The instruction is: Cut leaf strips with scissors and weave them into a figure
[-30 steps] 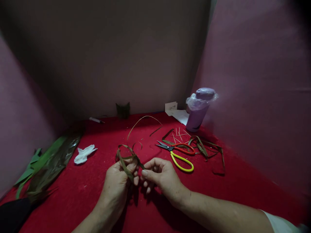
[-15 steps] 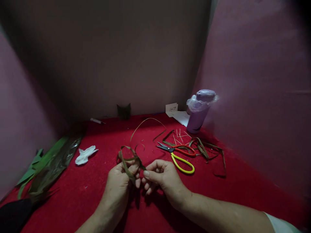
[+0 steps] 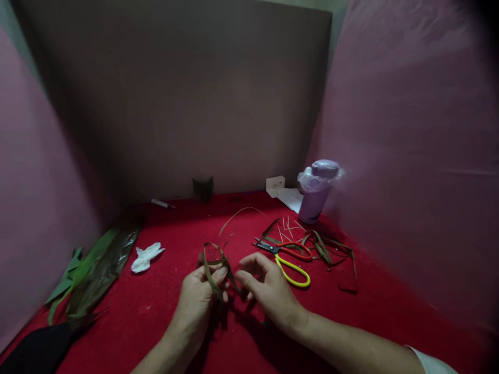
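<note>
My left hand (image 3: 198,298) pinches a looped bundle of brownish-green leaf strips (image 3: 211,279) between thumb and fingers. One loop stands up above the thumb, and a strip end slants down toward my right hand (image 3: 268,288). That hand is beside the bundle, its thumb and forefinger curved and apart with no strip visibly gripped; its lower fingers are partly hidden. Scissors (image 3: 275,250) with one red and one yellow handle lie just beyond it, their blades slightly parted. Behind the bundle a thin curved strip (image 3: 237,211) rests on the red cloth.
Loose leaf strips (image 3: 322,246) and several toothpicks (image 3: 287,225) lie at right, near a purple tumbler (image 3: 314,204) and white cards (image 3: 288,197). At left are a crumpled tissue (image 3: 146,258), green leaves in plastic (image 3: 101,270) and a black object (image 3: 39,345). A syringe-like tube (image 3: 160,203) lies behind.
My right thumb and forefinger have parted from the strip end they pinched, and the hand has eased slightly right. My left hand keeps its hold. The whole view has shifted a little.
</note>
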{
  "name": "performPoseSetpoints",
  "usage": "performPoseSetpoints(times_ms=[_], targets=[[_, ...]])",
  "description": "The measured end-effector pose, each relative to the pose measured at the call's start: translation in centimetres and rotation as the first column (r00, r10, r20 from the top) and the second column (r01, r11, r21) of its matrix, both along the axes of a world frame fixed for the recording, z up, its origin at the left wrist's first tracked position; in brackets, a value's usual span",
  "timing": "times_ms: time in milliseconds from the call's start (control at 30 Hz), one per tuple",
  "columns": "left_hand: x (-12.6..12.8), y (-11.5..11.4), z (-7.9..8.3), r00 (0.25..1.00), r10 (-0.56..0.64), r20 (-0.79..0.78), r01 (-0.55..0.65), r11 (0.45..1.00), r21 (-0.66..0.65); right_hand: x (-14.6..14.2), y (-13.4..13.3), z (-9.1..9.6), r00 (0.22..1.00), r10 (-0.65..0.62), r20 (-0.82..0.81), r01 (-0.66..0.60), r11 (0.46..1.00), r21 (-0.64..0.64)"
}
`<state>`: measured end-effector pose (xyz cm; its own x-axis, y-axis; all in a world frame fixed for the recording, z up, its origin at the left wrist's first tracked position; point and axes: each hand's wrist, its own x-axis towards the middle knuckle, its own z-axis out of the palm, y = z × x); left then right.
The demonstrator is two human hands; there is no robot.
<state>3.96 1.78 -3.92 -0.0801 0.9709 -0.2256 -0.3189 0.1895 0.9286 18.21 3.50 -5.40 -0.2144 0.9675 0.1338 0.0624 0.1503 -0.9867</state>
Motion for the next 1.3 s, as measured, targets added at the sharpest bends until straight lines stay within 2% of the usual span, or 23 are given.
performPoseSetpoints(times_ms=[33, 100, 167, 233, 300, 367, 500, 567, 633, 733, 800, 900, 933, 967, 1000, 1033, 1100, 1133, 1167, 1200, 1233, 1267, 1300], targets=[[-0.1, 0.0, 0.0, 1.000, -0.003, -0.002, 0.003, 1.000, -0.003, 0.2, 0.0, 0.4, 0.994, -0.067, 0.090, 0.050, 0.982, 0.181], [-0.1, -0.1, 0.0, 1.000, -0.024, 0.005, 0.024, 1.000, -0.008, 0.5, 0.2, 1.5, 0.954, -0.174, 0.246, 0.027, 0.863, 0.504], [-0.1, -0.3, 0.0, 0.998, -0.054, 0.024, 0.054, 0.998, -0.013, 0.8, 0.4, 2.4, 0.886, -0.269, 0.378, -0.057, 0.745, 0.664], [0.0, -0.4, 0.1, 0.996, -0.079, 0.047, 0.080, 0.997, -0.019, 0.9, 0.6, 3.3, 0.816, -0.339, 0.468, -0.113, 0.700, 0.705], [0.1, -0.4, 0.1, 0.993, -0.088, 0.075, 0.090, 0.996, -0.023, 1.1, 0.8, 4.1, 0.793, -0.339, 0.507, -0.147, 0.700, 0.699], [0.1, -0.3, 0.0, 0.990, -0.097, 0.104, 0.101, 0.994, -0.030, 1.2, 1.0, 5.1, 0.816, -0.285, 0.503, -0.158, 0.727, 0.669], [-0.1, -0.1, -0.2, 0.973, -0.162, 0.165, 0.171, 0.984, -0.041, 0.5, 1.3, 7.7, 0.877, -0.158, 0.454, -0.129, 0.832, 0.540], [-0.2, -0.1, -0.1, 0.958, -0.206, 0.200, 0.219, 0.975, -0.047, -0.2, 1.5, 9.5, 0.887, -0.044, 0.460, -0.180, 0.883, 0.433], [-0.4, -0.2, 0.2, 0.942, -0.241, 0.234, 0.261, 0.963, -0.058, -1.0, 1.5, 11.4, 0.901, 0.079, 0.427, -0.264, 0.881, 0.393], [-0.7, -0.3, 0.6, 0.926, -0.258, 0.275, 0.288, 0.955, -0.073, -2.9, 1.2, 14.2, 0.888, 0.174, 0.425, -0.371, 0.816, 0.442], [-0.9, -0.4, 0.6, 0.924, -0.247, 0.291, 0.282, 0.956, -0.083, -4.6, 0.6, 15.7, 0.842, 0.177, 0.509, -0.437, 0.777, 0.453], [-1.2, -0.4, 0.1, 0.928, -0.202, 0.312, 0.244, 0.964, -0.102, -7.7, -0.4, 16.8, 0.743, 0.256, 0.618, -0.581, 0.704, 0.407], [-1.3, -0.3, 0.0, 0.929, -0.187, 0.319, 0.230, 0.968, -0.103, -8.7, -0.6, 16.9, 0.703, 0.309, 0.641, -0.645, 0.658, 0.390], [-1.4, -0.3, -0.1, 0.929, -0.176, 0.325, 0.219, 0.970, -0.101, -9.5, -0.7, 17.0, 0.609, 0.396, 0.687, -0.747, 0.576, 0.331], [-1.4, -0.2, -0.1, 0.929, -0.173, 0.328, 0.215, 0.972, -0.097, -10.0, -0.6, 17.1, 0.506, 0.425, 0.751, -0.825, 0.492, 0.278], [-1.4, -0.2, 0.0, 0.928, -0.177, 0.329, 0.217, 0.972, -0.090, -10.3, -0.3, 17.2, 0.450, 0.385, 0.806, -0.860, 0.431, 0.275], [-1.4, -0.1, 0.4, 0.924, -0.202, 0.326, 0.235, 0.970, -0.065, -9.9, 0.8, 17.4, 0.543, 0.282, 0.791, -0.810, 0.425, 0.404], [-1.4, -0.1, 0.7, 0.921, -0.217, 0.322, 0.244, 0.969, -0.045, -9.3, 1.5, 17.5, 0.597, 0.241, 0.765, -0.767, 0.451, 0.456], [-1.3, -0.1, 1.0, 0.920, -0.230, 0.318, 0.250, 0.968, -0.021, -8.5, 2.3, 17.5, 0.640, 0.162, 0.751, -0.708, 0.505, 0.494], [-1.3, -0.2, 1.2, 0.919, -0.242, 0.311, 0.253, 0.968, 0.006, -7.7, 3.2, 17.3, 0.631, 0.063, 0.773, -0.665, 0.558, 0.496], [-1.2, -0.3, 1.5, 0.919, -0.253, 0.303, 0.255, 0.966, 0.035, -7.0, 3.9, 17.0, 0.528, -0.008, 0.849, -0.678, 0.598, 0.428], [-1.2, -0.4, 1.6, 0.918, -0.264, 0.294, 0.257, 0.964, 0.062, -6.3, 4.6, 16.5, 0.356, -0.023, 0.934, -0.729, 0.618, 0.293], [-1.1, -0.6, 1.8, 0.918, -0.276, 0.285, 0.262, 0.961, 0.086, -5.8, 5.1, 16.0, 0.272, 0.002, 0.962, -0.756, 0.619, 0.212]])
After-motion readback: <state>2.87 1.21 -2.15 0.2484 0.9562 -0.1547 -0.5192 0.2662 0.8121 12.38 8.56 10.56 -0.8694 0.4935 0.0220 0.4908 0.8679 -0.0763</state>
